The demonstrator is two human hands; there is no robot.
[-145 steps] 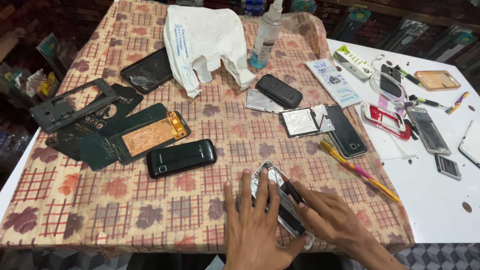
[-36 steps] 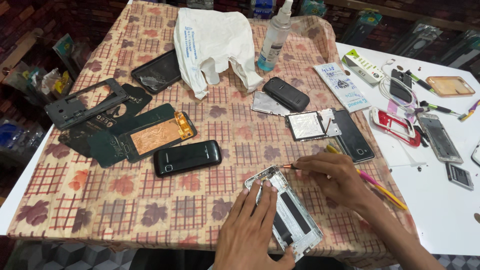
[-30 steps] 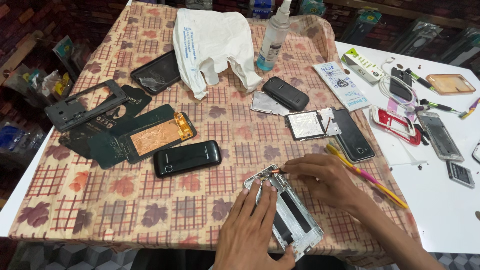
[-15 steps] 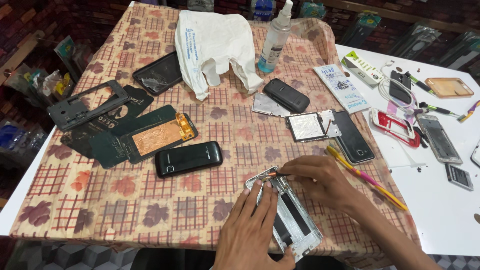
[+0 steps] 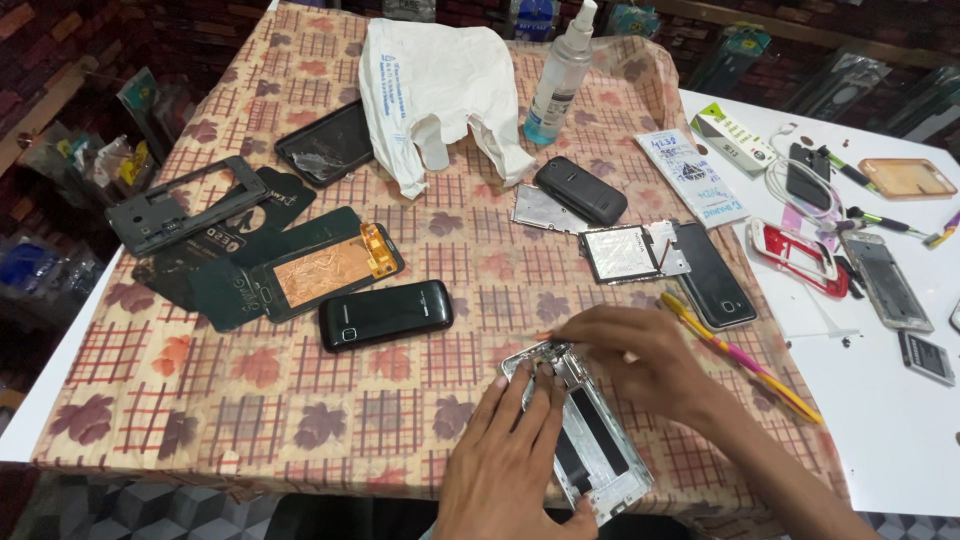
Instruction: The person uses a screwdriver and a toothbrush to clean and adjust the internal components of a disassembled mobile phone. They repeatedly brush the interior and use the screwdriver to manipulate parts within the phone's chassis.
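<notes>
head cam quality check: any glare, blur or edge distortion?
Head view: sharp at centre; both hands, left hand and right hand, crisp on the opened silver phone frame. Mild sheen on the glossy black bar phone. White tabletop bright, not blown out. Dark, dim background; slight wide-angle bowing at edges.

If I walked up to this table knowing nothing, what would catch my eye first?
Probably the two hands at the near edge: the left hand presses down an opened silver phone frame while the right hand works at its top end. Behind them, phones and phone parts lie scattered over a checked leaf-pattern tablecloth, with a white plastic bag at the far side.
</notes>
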